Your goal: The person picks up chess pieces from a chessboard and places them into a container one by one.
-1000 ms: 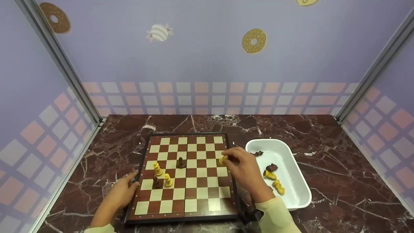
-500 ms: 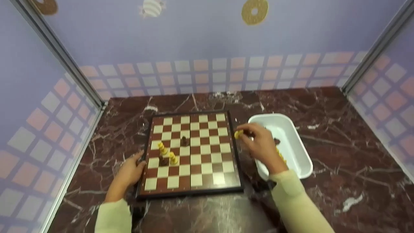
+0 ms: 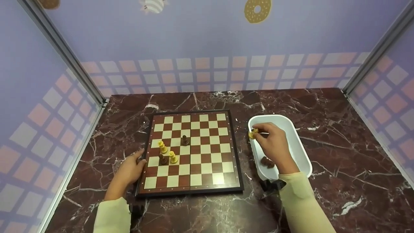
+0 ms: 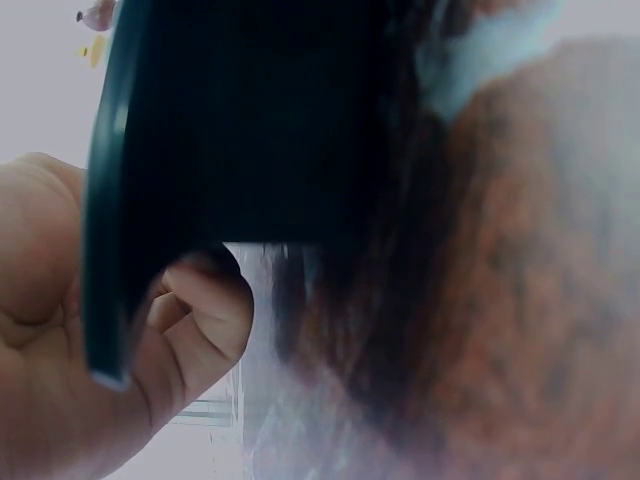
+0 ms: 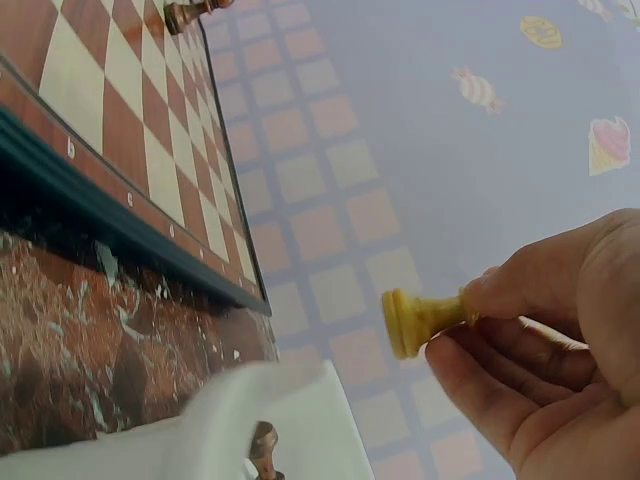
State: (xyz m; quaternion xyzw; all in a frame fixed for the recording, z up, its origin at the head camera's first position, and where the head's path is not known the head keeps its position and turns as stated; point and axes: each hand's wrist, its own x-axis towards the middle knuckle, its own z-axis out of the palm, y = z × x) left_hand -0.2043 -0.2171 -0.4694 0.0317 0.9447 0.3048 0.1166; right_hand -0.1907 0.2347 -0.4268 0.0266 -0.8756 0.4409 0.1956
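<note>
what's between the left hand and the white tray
In the head view, the chessboard, bearing two yellow pieces and two brown pieces, then a strip of marble table.

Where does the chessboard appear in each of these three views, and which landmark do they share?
Head: the chessboard sits low in the middle, between the left hand and the white tray.
Left wrist: its dark edge looms at upper centre; no squares show.
Right wrist: upper left, with squares and a lettered border.
Shared landmark: the marble tabletop.
</note>
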